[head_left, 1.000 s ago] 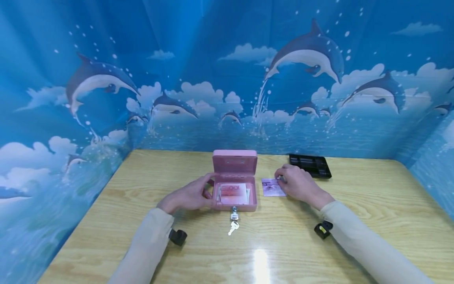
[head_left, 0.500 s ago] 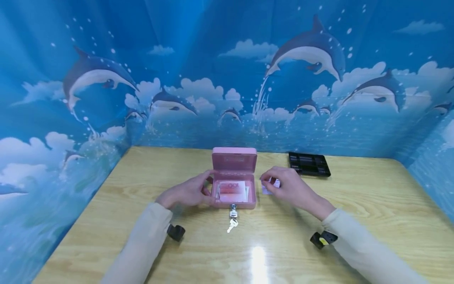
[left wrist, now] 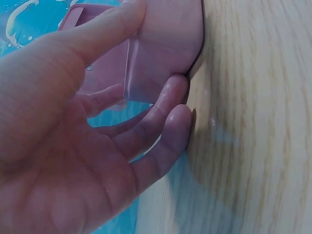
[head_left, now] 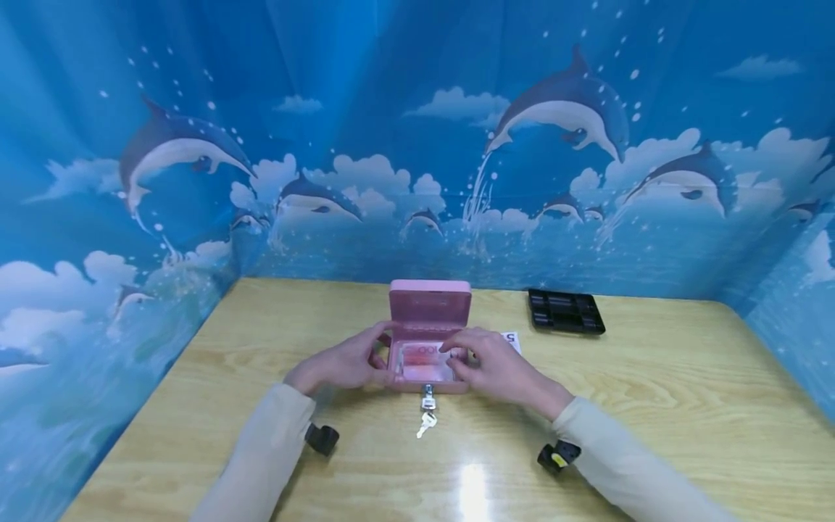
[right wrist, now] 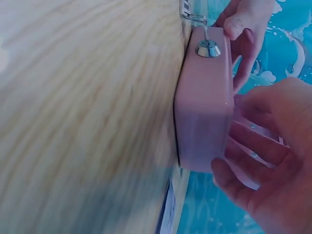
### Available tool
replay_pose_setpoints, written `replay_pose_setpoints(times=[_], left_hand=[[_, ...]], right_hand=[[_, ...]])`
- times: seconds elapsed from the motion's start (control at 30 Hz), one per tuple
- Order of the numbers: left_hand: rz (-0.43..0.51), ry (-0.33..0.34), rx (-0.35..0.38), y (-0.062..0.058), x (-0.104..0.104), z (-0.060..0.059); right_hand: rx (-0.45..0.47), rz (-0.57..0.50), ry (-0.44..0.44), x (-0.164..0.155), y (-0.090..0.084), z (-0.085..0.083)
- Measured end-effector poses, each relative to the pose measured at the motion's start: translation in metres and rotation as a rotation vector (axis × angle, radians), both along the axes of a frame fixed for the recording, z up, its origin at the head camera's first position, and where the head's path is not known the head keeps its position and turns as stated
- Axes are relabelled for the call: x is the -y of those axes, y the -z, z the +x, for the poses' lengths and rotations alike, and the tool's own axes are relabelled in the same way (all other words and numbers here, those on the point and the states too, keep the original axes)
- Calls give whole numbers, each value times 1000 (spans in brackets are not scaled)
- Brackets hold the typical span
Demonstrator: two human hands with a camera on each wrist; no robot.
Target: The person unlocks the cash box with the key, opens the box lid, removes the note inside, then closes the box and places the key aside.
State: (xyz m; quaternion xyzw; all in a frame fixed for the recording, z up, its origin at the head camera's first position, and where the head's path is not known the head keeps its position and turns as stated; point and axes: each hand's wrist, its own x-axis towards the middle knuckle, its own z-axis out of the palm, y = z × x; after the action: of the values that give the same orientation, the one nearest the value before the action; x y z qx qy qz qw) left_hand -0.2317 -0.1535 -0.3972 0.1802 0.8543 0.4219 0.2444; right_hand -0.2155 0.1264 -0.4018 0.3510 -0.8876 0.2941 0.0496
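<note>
A small pink cash box [head_left: 425, 380] stands mid-table with its lid [head_left: 430, 308] raised and a red banknote [head_left: 417, 357] lying inside. My left hand [head_left: 346, 362] grips the box's left side; in the left wrist view the thumb of that hand [left wrist: 97, 146] lies over the rim of the box [left wrist: 165, 48]. My right hand [head_left: 489, 366] reaches over the box's right rim, fingers curled over the inside, pinching a pale banknote that is mostly hidden under them. In the right wrist view that hand [right wrist: 273, 161] curls at the box's [right wrist: 202, 112] edge.
A key sits in the front lock [head_left: 429, 395] [right wrist: 208, 48] with more keys [head_left: 425, 423] hanging onto the wooden table [head_left: 652, 391]. A white slip [head_left: 512, 339] lies just right of the box. A black compartment tray [head_left: 565, 312] sits at the back right. Blue dolphin-print walls enclose three sides.
My right hand lifted a purple note from the table right of the box and moved left over the open box. The left hand stayed on the box.
</note>
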Motion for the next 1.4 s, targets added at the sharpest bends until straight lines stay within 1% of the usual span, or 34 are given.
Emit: replay_pose_setpoints(times=[0.07, 0.27, 0.4, 0.5, 0.63, 0.77, 0.87, 0.93, 1.1, 1.17, 1.27, 1.4], left_hand=[[10, 4, 2, 1, 0, 1], [42, 29, -1, 4, 1, 1], [31, 24, -11, 3, 1, 1], [29, 9, -2, 2, 1, 1], [34, -6, 14, 2, 1, 1], [41, 8, 10, 3, 1, 0], [37, 7, 11, 3, 1, 1], [23, -6, 13, 2, 1, 1], [10, -15, 9, 0, 1, 2], [6, -15, 14, 0, 1, 2], [-10, -20, 21, 0, 1, 3], [-19, -24, 15, 1, 2, 2]], right_hand=[[30, 8, -11, 4, 2, -1], [2, 63, -16, 10, 6, -6], [2, 113, -3, 13, 8, -10], [0, 148, 0, 15, 9, -12], [-17, 162, -7, 18, 9, -14], [5, 166, 2, 19, 10, -14], [40, 154, 19, 19, 9, -14], [77, 125, 36, 18, 8, -13], [177, 1, 94, 14, 3, -11], [196, -35, 103, 13, 2, -10], [191, -66, 85, 10, 2, -8], [196, -99, 28, 8, 2, -8]])
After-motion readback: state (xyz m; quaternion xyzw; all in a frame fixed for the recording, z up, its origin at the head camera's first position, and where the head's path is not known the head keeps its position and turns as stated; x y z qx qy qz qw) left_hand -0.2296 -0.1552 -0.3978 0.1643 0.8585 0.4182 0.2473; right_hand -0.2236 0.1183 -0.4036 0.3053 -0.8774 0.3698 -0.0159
